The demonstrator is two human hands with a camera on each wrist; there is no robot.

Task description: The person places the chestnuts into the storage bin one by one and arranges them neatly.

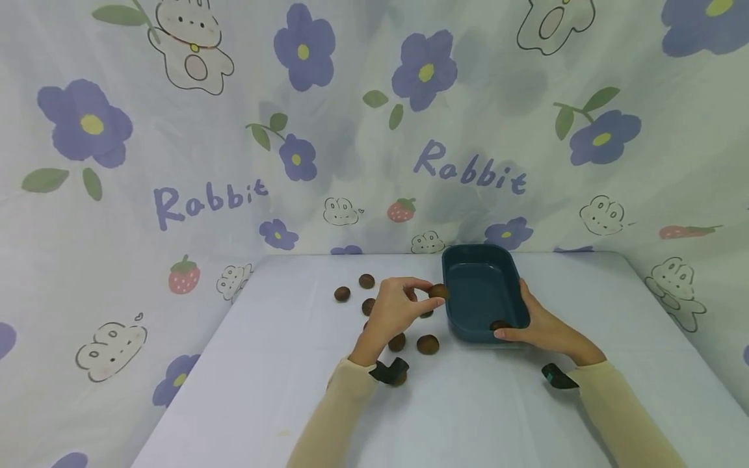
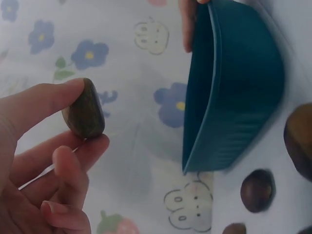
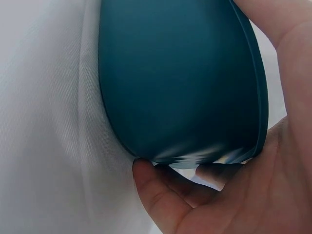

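Note:
My left hand (image 1: 391,313) pinches a smooth brown stone (image 1: 438,292) between thumb and fingertips, beside the left rim of a deep teal box (image 1: 481,289). In the left wrist view, the pinched stone (image 2: 85,111) looks flattish and rounded, apart from the box (image 2: 251,78). My right hand (image 1: 541,328) grips the box at its near right corner. Its thumb lies over the rim, and the right wrist view shows its fingers (image 3: 161,195) against the outside wall. Inside the box, another brown stone (image 1: 499,325) lies by that thumb, partly hidden.
Several similar stones lie scattered on the white table (image 1: 281,377) left of the box, among them one near stone (image 1: 428,344) and one far stone (image 1: 367,281). My left hand and wrist partly cover some. A patterned curtain (image 1: 351,130) hangs behind the table.

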